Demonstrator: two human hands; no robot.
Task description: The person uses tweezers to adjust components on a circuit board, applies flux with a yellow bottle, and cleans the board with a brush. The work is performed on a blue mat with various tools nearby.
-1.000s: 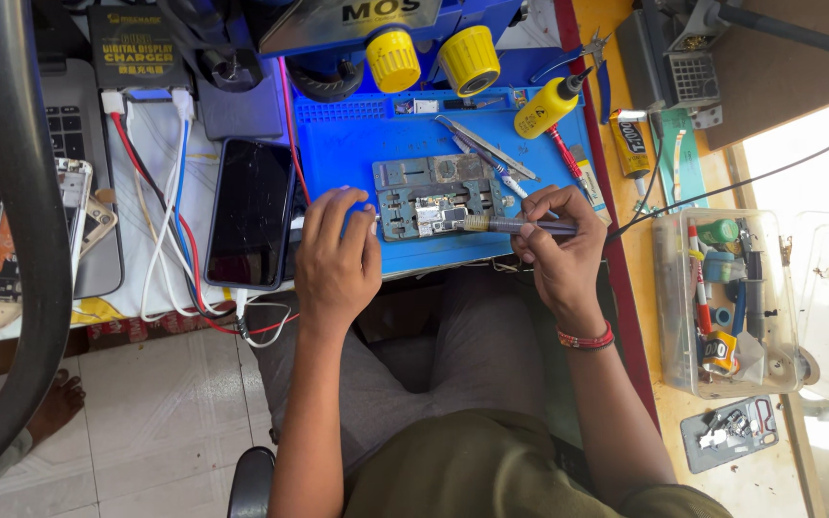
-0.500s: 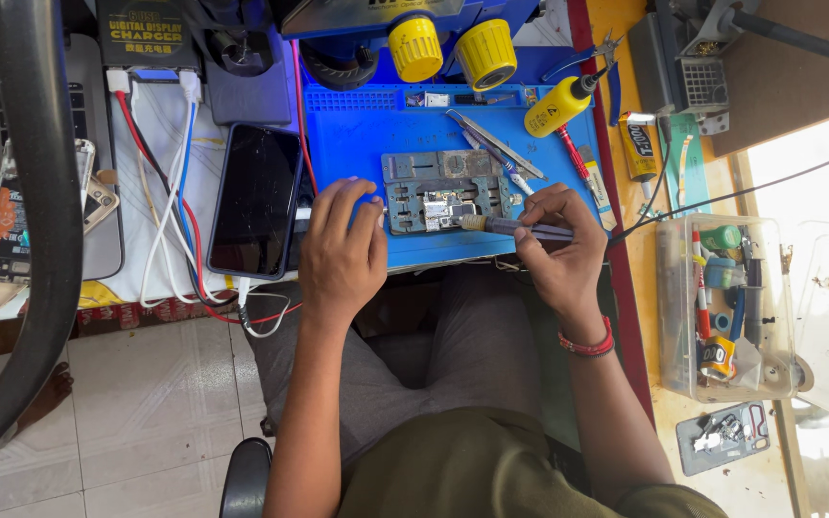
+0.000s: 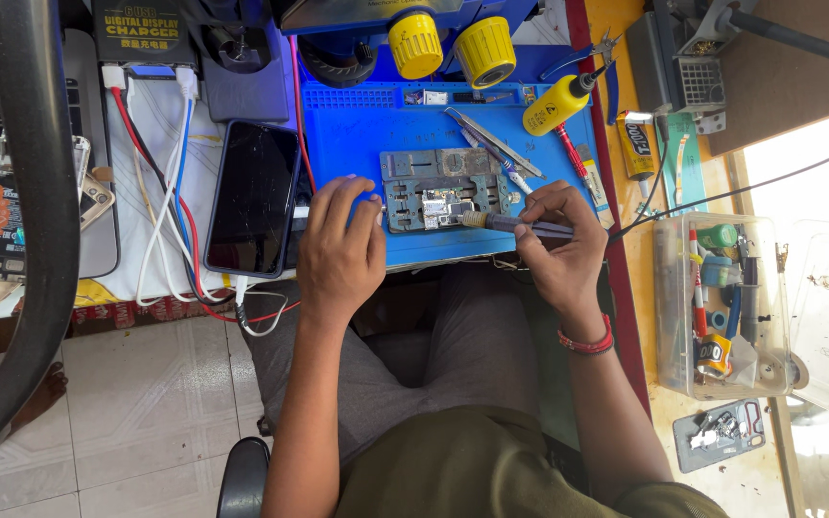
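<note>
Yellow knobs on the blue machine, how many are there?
2. One yellow knob sits left, the other yellow knob right beside it, above the blue mat. More may be hidden.

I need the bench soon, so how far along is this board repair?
Done: a small circuit board sits clamped in the grey holder on the blue mat. In hand: the right hand holds a slim tool with its tip on the board, while the left hand rests at the holder's edge. Left: the board is not yet out of the holder; the dark phone lies aside.
</note>
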